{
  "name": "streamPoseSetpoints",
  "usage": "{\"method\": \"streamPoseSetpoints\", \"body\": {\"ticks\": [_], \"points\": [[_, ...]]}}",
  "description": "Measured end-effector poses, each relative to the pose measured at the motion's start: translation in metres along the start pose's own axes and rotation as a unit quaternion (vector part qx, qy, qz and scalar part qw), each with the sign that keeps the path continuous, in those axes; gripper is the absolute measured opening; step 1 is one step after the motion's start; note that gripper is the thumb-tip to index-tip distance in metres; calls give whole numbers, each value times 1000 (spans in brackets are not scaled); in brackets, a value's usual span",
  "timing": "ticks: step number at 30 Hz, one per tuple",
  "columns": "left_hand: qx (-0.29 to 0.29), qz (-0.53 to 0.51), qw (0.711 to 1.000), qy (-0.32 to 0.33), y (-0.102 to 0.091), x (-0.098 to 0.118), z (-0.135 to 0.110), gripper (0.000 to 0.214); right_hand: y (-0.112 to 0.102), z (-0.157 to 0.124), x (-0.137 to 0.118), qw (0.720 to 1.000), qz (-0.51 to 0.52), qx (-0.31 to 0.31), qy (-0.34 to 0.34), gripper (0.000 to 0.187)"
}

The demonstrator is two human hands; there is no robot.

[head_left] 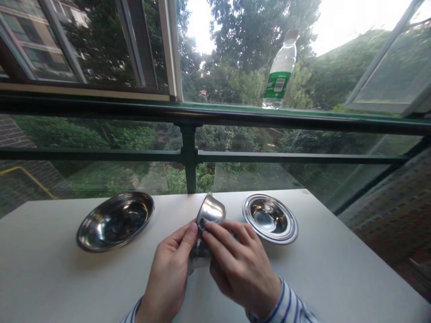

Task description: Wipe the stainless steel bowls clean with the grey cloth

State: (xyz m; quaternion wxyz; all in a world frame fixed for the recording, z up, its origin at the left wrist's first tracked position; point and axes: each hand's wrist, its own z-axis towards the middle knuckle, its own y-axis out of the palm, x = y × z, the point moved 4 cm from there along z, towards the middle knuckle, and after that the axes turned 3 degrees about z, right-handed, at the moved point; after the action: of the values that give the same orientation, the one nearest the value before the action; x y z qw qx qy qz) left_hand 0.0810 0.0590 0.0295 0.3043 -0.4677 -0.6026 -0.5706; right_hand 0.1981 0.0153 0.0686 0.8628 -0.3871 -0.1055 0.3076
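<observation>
My left hand (168,274) and right hand (241,265) together pinch the steel cup (212,209) tipped sideways, likely for steadiness (bowl (114,220) at ten o'clock).

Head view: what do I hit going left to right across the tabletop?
Left to right: wide steel bowl → small steel cup, tipped on its side and gripped by the left hand and right hand → rimmed steel dish. Bowl and dish sit on the white table.
</observation>
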Motion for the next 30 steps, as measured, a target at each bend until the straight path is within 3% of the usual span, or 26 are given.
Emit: {"method": "streamPoseSetpoints", "body": {"ticks": [3,9,14,18,24,30], "points": [[3,-13,1000,-14,4,0,-3,25,-1,-1,11,999,-2,14,49,35],[1,-13,1000,11,4,2,-2,24,4,-2,-5,1000,19,-3,-16,35],[-32,33,999,19,3,-5,-1,29,-2,-1,2,999,10,21,38,37],[-36,71,997,23,1,-6,-1,30,-3,-2,1,999,27,-5,17,36],[-76,109,991,25,8,0,-6,27,-9,-4,18,993,15,45,110,33],[-59,109,992,33,5,1,-3,27,-7,-1,0,999,20,9,28,35]]}}
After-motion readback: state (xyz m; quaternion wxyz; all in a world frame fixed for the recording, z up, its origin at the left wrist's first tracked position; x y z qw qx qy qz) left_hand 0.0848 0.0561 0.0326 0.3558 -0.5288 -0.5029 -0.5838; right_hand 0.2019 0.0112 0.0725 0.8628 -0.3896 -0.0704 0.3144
